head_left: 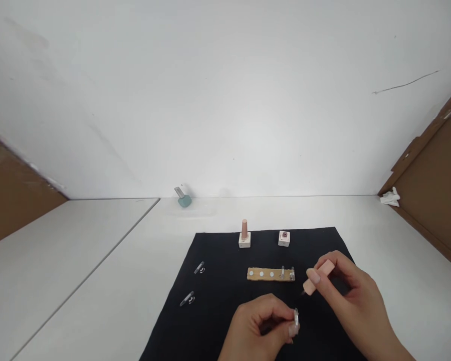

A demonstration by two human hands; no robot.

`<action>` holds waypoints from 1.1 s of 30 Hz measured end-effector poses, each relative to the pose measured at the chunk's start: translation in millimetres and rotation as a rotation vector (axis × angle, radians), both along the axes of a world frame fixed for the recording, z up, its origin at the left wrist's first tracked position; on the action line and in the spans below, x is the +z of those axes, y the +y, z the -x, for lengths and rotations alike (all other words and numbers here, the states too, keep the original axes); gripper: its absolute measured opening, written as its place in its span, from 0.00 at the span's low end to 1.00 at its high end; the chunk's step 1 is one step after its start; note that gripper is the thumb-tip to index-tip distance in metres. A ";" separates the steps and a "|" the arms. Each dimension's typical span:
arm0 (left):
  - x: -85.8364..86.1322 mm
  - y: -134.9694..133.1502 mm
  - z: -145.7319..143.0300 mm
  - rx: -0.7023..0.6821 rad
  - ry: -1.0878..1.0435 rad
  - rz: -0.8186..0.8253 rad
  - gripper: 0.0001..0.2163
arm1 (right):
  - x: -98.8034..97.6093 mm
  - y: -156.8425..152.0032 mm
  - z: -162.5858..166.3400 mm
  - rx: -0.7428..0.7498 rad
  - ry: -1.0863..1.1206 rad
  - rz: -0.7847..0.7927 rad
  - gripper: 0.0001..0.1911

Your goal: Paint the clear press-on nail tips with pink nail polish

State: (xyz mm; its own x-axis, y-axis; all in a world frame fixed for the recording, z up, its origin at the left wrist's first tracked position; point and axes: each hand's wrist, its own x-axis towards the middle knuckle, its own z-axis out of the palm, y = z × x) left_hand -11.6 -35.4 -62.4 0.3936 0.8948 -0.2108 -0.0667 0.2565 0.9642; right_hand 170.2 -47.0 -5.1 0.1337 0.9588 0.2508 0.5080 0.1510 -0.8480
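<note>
My left hand (pixel 261 326) is low in the view, fingers pinched on a small clear nail tip (pixel 296 316). My right hand (pixel 346 296) holds a pink brush cap (pixel 318 277) between thumb and fingers, just right of and above the nail tip. Both hands hover over a black mat (pixel 218 311). On the mat lies a tan strip (pixel 270 274) with white dots and two clear tips standing on its right end. Behind it stand a closed pink-capped bottle (pixel 244 234) and an uncapped white bottle (pixel 284 238).
Two more clear nail tips (pixel 199 268) (pixel 187 299) lie on the mat's left side. A teal object with a grey top (pixel 183 197) sits at the back of the white table (pixel 97 281) by the wall. Crumpled white tissue (pixel 390 197) lies far right near brown board.
</note>
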 end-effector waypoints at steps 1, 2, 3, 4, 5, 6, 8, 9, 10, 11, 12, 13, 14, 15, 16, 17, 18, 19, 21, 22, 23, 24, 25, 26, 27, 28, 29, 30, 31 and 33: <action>-0.4 0.0 0.4 -0.008 0.023 -0.021 0.03 | -0.1 -0.1 0.1 0.044 0.006 0.011 0.18; -0.5 0.0 0.7 -0.012 0.043 -0.040 0.02 | -0.2 -0.1 0.1 0.091 0.004 0.029 0.18; -0.4 0.0 0.9 -0.014 0.062 -0.059 0.02 | -0.3 0.3 0.0 0.127 -0.006 0.049 0.18; 0.1 0.1 1.1 -0.010 0.082 -0.079 0.02 | -0.3 1.0 -0.5 0.137 -0.018 0.064 0.18; 0.8 0.3 1.5 -0.002 0.102 -0.099 0.03 | 0.0 2.0 -1.4 0.114 -0.028 0.066 0.18; 1.8 0.9 2.2 0.010 0.122 -0.120 0.03 | 0.8 3.2 -2.8 0.061 -0.033 0.049 0.18; 4.5 3.7 4.6 0.057 0.156 -0.178 0.04 | 3.3 5.2 -6.7 -0.091 -0.036 -0.010 0.18; 6.0 5.9 6.1 0.095 0.176 -0.217 0.04 | 4.9 5.7 -8.6 -0.162 -0.039 -0.037 0.18; 7.6 8.7 7.7 0.145 0.202 -0.255 0.03 | 6.5 5.8 -10.2 -0.217 -0.047 -0.057 0.19; 9.1 11.7 9.2 0.198 0.235 -0.289 0.03 | 7.7 5.7 -11.3 -0.252 -0.055 -0.069 0.19; 10.4 14.9 10.2 0.249 0.272 -0.314 0.03 | 8.4 5.3 -11.8 -0.267 -0.061 -0.076 0.19; 11.6 17.9 10.6 0.292 0.306 -0.328 0.03 | 8.7 4.8 -11.8 -0.266 -0.060 -0.084 0.19; 12.6 20.7 10.3 0.322 0.331 -0.333 0.04 | 8.4 4.3 -11.3 -0.252 -0.054 -0.095 0.19; 13.3 23.0 9.3 0.336 0.345 -0.332 0.04 | 7.9 3.9 -10.7 -0.233 -0.045 -0.106 0.19; 13.9 24.8 7.7 0.337 0.350 -0.328 0.04 | 7.3 3.6 -10.0 -0.216 -0.033 -0.114 0.19; 14.4 26.0 5.5 0.332 0.351 -0.325 0.05 | 6.7 3.4 -9.4 -0.203 -0.021 -0.118 0.19; 14.9 26.7 3.1 0.332 0.352 -0.324 0.05 | 6.3 3.1 -9.0 -0.193 -0.009 -0.120 0.19; 15.6 27.0 0.7 0.335 0.351 -0.323 0.05 | 6.1 2.8 -8.7 -0.187 0.005 -0.118 0.18; 17.5 25.9 -3.5 0.336 0.340 -0.316 0.05 | 6.4 1.7 -7.9 -0.166 0.037 -0.105 0.17; 18.9 24.6 -5.0 0.328 0.323 -0.311 0.05 | 6.7 0.9 -7.3 -0.141 0.053 -0.098 0.16; 20.4 23.1 -6.1 0.310 0.299 -0.308 0.05 | 6.9 0.1 -6.4 -0.110 0.068 -0.092 0.15; 22.0 21.3 -6.7 0.287 0.272 -0.305 0.05 | 7.0 -0.7 -5.3 -0.078 0.082 -0.082 0.14; 23.5 19.4 -6.9 0.260 0.249 -0.299 0.06 | 6.9 -1.5 -4.0 -0.048 0.095 -0.070 0.14; 25.0 17.6 -6.9 0.237 0.235 -0.289 0.06 | 6.6 -2.1 -2.7 -0.022 0.109 -0.057 0.13; 26.3 16.1 -6.8 0.215 0.233 -0.275 0.06 | 6.0 -2.6 -1.5 -0.003 0.120 -0.043 0.13; 27.4 14.8 -6.6 0.200 0.242 -0.261 0.06 | 5.2 -2.9 -0.5 0.013 0.128 -0.028 0.14; 28.3 13.8 -6.4 0.188 0.255 -0.249 0.06 | 4.1 -3.0 0.2 0.030 0.131 -0.014 0.14; 29.0 13.1 -6.1 0.180 0.268 -0.244 0.06 | 2.9 -2.8 0.7 0.051 0.129 -0.004 0.14; 29.5 12.7 -5.7 0.171 0.275 -0.249 0.06 | 1.6 -2.6 1.0 0.071 0.123 0.005 0.15; 29.5 12.1 -4.4 0.151 0.281 -0.273 0.06 | -1.2 -1.6 1.6 0.102 0.107 0.021 0.15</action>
